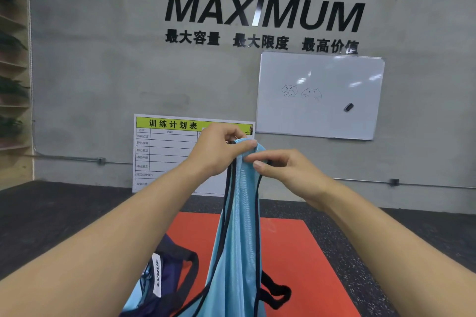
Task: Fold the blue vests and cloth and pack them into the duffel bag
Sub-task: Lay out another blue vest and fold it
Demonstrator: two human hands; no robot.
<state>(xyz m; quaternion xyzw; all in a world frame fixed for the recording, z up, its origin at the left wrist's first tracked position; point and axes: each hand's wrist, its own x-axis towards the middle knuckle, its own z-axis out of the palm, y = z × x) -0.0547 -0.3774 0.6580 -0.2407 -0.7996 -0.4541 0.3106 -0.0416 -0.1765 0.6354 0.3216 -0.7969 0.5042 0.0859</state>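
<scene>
Blue vest (239, 234) held up in the air at chest height, hanging straight down over the red mat (296, 252). Left hand (219, 152) grips the top of the strap bunch, fingers curled round the fabric. Right hand (280, 170) pinches the same top edge just beside it, thumb and forefinger closed on the cloth and black trim.

Handling, as I judge it: thin, shiny mesh, very light, no stiffness at all. It drapes in long folds and will slide on itself. The black binding along the armholes looks like the firmest part, so the strap tops and trimmed edges are the places to hold; a grip in the middle of the panel would likely just bunch it.

Duffel bag (164, 273), dark navy with a white label, sits open on the near left part of the mat, more blue fabric showing at its mouth. Its black handle (277, 291) lies on the mat to the right of the hanging vest.
</scene>
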